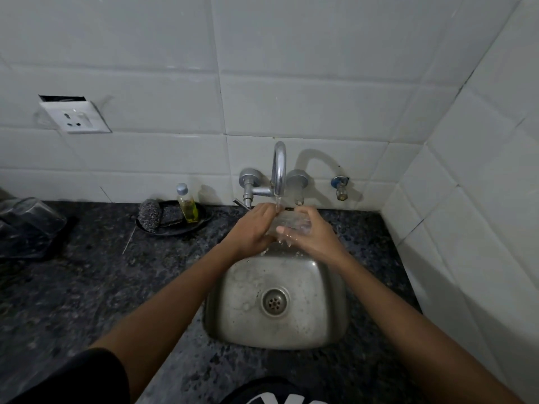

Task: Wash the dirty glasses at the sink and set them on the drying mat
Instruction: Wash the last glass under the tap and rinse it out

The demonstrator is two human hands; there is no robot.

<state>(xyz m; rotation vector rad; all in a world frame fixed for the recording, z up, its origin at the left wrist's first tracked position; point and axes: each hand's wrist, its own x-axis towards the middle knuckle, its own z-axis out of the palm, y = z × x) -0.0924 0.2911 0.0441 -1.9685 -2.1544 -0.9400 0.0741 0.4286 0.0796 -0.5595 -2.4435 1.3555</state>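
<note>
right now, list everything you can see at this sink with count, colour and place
glass: 1, clear, held under the running tap over the sink
tap: 1, chrome, on the wall above the sink, water running
sink: 1, steel, set in the counter, centre
counter: 1, dark speckled stone
tray: 1, black, left of the tap
scrubber: 1, grey steel wool, on the tray
bottle: 1, clear with yellow liquid, on the tray
container: 1, clear, far left on the counter
valve: 1, blue-topped, on the wall right of the tap
socket: 1, white, on the left wall
left hand: holds the glass
right hand: fingers curled round the glass
</note>
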